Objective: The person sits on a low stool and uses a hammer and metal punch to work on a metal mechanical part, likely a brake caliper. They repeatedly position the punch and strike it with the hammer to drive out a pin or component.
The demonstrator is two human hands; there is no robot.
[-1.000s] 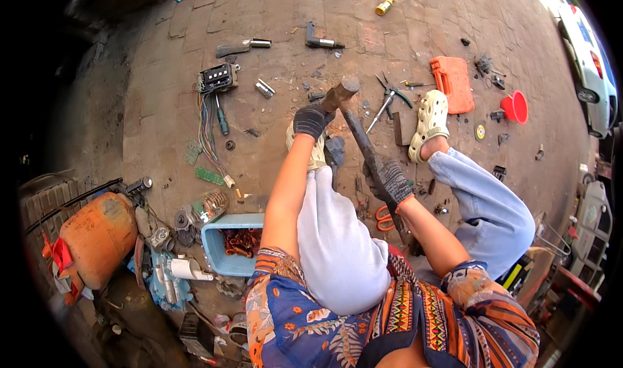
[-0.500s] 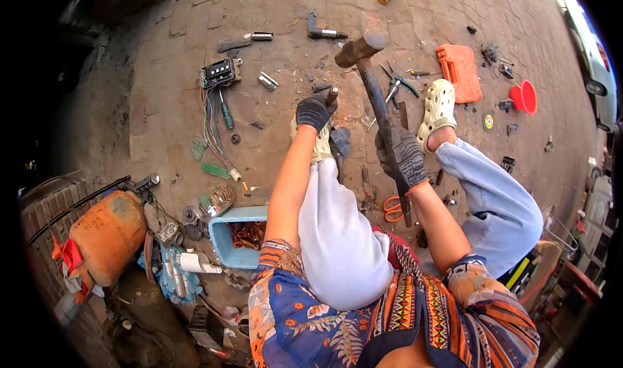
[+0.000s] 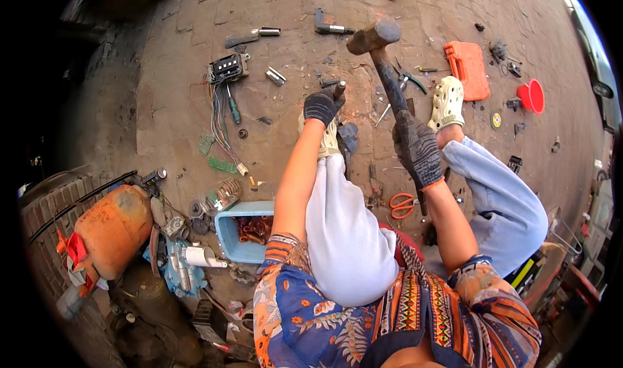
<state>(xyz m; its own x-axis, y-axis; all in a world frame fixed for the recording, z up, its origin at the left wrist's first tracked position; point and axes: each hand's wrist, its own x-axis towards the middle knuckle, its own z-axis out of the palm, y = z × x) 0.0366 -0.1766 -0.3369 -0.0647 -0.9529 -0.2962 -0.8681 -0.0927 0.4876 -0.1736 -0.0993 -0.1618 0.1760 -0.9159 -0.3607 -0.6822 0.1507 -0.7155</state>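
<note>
My right hand (image 3: 417, 150), in a dark knitted glove, is wrapped round the handle of a sledgehammer (image 3: 373, 36). Its heavy, worn head is up in front of me, right of my left hand and farther out. My left hand (image 3: 322, 106), gloved too, is closed round a short metal rod, perhaps a chisel or punch; its round end (image 3: 339, 88) sticks out past the fingers. The rest of the rod is hidden by the glove. Beside that hand lie a dark cylindrical piece (image 3: 329, 83) and a crumpled dark grey piece (image 3: 348, 137).
Orange-handled scissors (image 3: 402, 206), pliers (image 3: 410, 81) and an orange case (image 3: 468, 71) lie on the right, near a red cup (image 3: 531, 97). To the left are a wired box (image 3: 228, 67), a screwdriver (image 3: 233, 110), a blue bin (image 3: 228, 235) and an orange gas cylinder (image 3: 113, 228).
The hammer has risen slightly and shifted right with my right hand. My left hand keeps its grip on the rod. The whole view has moved a little.
</note>
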